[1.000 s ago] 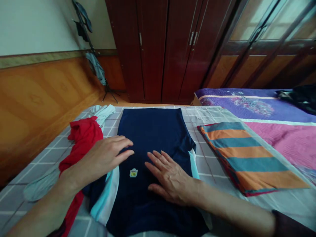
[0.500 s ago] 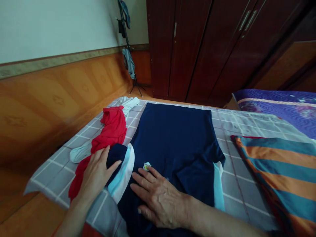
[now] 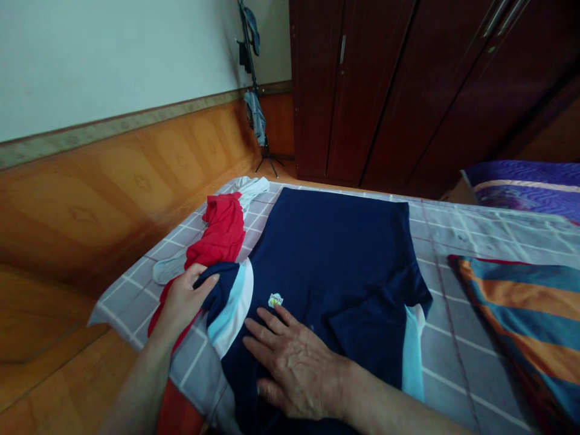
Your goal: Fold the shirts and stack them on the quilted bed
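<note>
A navy polo shirt (image 3: 335, 241) lies spread on the checked bedsheet (image 3: 444, 302), its hem toward the wardrobe. It has light blue and white sleeve bands and a small badge on the chest. My left hand (image 3: 183, 305) grips the end of the shirt's left-side sleeve, thumb on top and fingers curled under the cloth. My right hand (image 3: 292, 362) rests flat on the chest just below the badge, fingers apart. A crumpled red garment (image 3: 220, 232) lies beside the sleeve, partly behind my left hand. The collar end is partly hidden under my right forearm.
A garment with orange and teal stripes (image 3: 521, 308) lies at the right of the bed. Pale cloth (image 3: 251, 187) sits at the far left corner. Beyond stand a coat rack (image 3: 251, 66), a dark wardrobe (image 3: 353, 109) and purple bedding (image 3: 534, 187).
My left hand has closed on the sleeve end, which is now bunched and slightly lifted. My right hand stays on the chest. The whole view has shifted, with things appearing further right.
</note>
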`<state>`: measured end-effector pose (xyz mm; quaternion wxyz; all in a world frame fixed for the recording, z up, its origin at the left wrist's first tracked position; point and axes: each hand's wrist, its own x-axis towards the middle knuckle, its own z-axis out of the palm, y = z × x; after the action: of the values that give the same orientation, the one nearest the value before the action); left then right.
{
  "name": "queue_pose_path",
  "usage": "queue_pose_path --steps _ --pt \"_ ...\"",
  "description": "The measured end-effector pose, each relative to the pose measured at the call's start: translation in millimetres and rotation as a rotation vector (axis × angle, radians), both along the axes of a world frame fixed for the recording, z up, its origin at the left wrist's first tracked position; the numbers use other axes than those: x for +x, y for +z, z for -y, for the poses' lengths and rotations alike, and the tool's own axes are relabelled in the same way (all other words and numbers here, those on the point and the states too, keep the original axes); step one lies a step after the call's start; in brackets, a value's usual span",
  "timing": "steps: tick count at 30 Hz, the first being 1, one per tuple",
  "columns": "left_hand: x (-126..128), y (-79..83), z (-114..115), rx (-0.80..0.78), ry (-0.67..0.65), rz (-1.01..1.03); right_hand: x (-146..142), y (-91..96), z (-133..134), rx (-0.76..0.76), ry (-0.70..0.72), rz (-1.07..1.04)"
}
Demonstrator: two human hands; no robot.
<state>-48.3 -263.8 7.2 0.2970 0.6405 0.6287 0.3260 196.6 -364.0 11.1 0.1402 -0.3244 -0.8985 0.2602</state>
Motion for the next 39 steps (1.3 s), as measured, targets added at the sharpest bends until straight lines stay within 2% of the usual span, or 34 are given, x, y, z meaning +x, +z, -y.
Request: queue_pose_path --steps 3,6,8,12,15,18,21,24,27,30,35,39 --pt "11.8 7.7 -1.8 -0.045 0.001 0.274 0.6 -1.2 0.3 0.023 0.004 0.010" --pt "37.9 20.2 1.1 -0.046 -0.044 0.380 0.6 -1.9 0.6 0.089 0.004 0.023" --pt "60.7 28.6 6.1 -0.072 -0.135 0.377 -0.6 -2.4 1.5 0.153 0.001 0.027" --pt "99.9 43.1 10.8 -0.157 -0.459 0.316 -5.1 -4.1 5.5 0.222 0.001 0.047" --pt "111.3 50.0 -2.4 -0.087 -0.537 0.232 -6.7 -4.7 8.6 0.258 -0.037 0.036" --pt "109.8 46.4 -29.3 -0.012 -0.528 0.131 -5.8 -5.1 9.6 0.304 -0.099 0.015" --pt "102.8 30.5 -57.8 0.000 -0.515 0.060 -4.3 -7.3 7.8 0.328 -0.241 0.055" --pt "93.0 12.5 -75.5 0.027 -0.492 0.011 -3.4 -10.5 4.7 0.323 -0.370 0.139" --pt "83.1 3.5 -79.5 0.061 -0.523 -0.035 -1.9 -11.7 0.8 0.303 -0.427 0.155" --pt "76.4 2.9 -76.8 0.055 -0.563 -0.073 2.9 -10.0 -5.9 0.291 -0.507 0.077" --pt "71.9 4.0 -75.4 0.036 -0.597 -0.085 18.7 -12.4 -25.4 0.386 -0.737 0.076" --pt "70.0 3.2 -75.7 -0.030 -0.621 -0.059 27.4 -19.6 -36.5 0.282 -0.828 0.160"
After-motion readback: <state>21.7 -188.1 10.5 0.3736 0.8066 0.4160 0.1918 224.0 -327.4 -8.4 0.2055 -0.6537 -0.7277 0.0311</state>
